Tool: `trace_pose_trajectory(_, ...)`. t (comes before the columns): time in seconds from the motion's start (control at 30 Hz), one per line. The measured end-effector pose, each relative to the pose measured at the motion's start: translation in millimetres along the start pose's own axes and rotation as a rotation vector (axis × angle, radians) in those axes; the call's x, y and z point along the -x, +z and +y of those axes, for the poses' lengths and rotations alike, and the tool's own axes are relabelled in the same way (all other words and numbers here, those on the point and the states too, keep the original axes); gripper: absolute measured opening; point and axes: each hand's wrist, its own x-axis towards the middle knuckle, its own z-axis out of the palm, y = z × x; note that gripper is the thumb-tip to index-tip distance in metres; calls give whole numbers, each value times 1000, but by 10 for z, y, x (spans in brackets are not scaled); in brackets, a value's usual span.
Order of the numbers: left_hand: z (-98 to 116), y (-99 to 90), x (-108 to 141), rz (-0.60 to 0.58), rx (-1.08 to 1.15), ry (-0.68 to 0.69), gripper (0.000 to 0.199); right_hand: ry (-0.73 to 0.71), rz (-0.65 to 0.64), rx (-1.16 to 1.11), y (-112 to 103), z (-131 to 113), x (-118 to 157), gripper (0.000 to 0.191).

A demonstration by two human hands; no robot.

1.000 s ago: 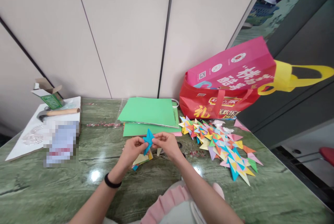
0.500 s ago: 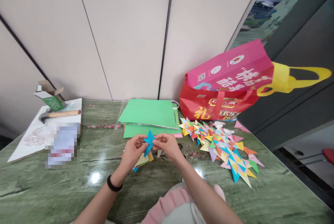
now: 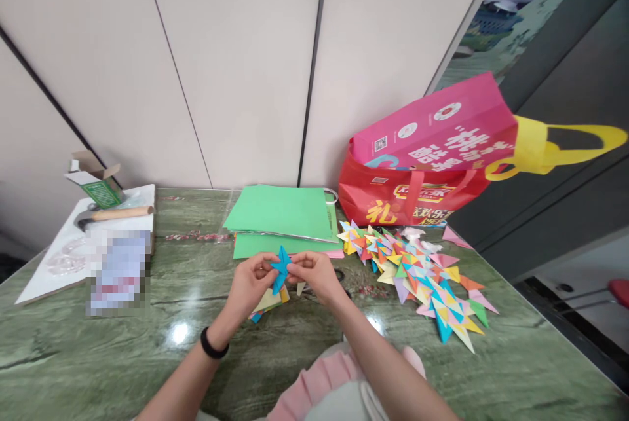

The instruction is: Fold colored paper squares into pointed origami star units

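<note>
Above the green marbled counter point(image 3: 88, 368), as the head view shows, the left hand point(image 3: 250, 283) and right hand point(image 3: 317, 275) pinch one bright-blue, pointed folded-paper piece point(image 3: 281, 268) between them, one at each side. Near them lie one small stack of coloured paper slips point(image 3: 269, 301), several green paper sheets point(image 3: 280, 210) and, rightward, one heap of multicoloured folded-paper points point(image 3: 417, 274), too overlapped to count, before two bags: one pink point(image 3: 432, 123), one red point(image 3: 371, 188).
</note>
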Motion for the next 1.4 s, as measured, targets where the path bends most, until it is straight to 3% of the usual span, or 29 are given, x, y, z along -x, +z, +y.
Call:
trace_pose_trajectory(0.67, 47, -35, -11, 32, 9, -12, 17, 0, -42, -42, -17, 19, -8, 38)
trace_pose_trajectory(0.83, 67, -32, -13, -15, 122, -53, 30, -34, -8, -20, -23, 9, -6, 36)
trace_pose_trajectory(0.93, 85, -33, -19, 34, 185, -118, 38, -63, 8, -4, -15, -5, 1, 36)
trace_pose_trajectory(1.03, 70, -32, -24, 28, 101, -147, 41, -67, -41, 27, 1, -5, 11, 35)
trace_pose_trajectory(1.17, 13, -26, -6, -41, -38, -127, 28, -57, -126, 55, 16, 2, 23, 34)
trace_pose_trajectory(1.4, 41, -26, 35, -25, 179, -201, 29, -52, -181, 37, 23, -36, 43, 32)
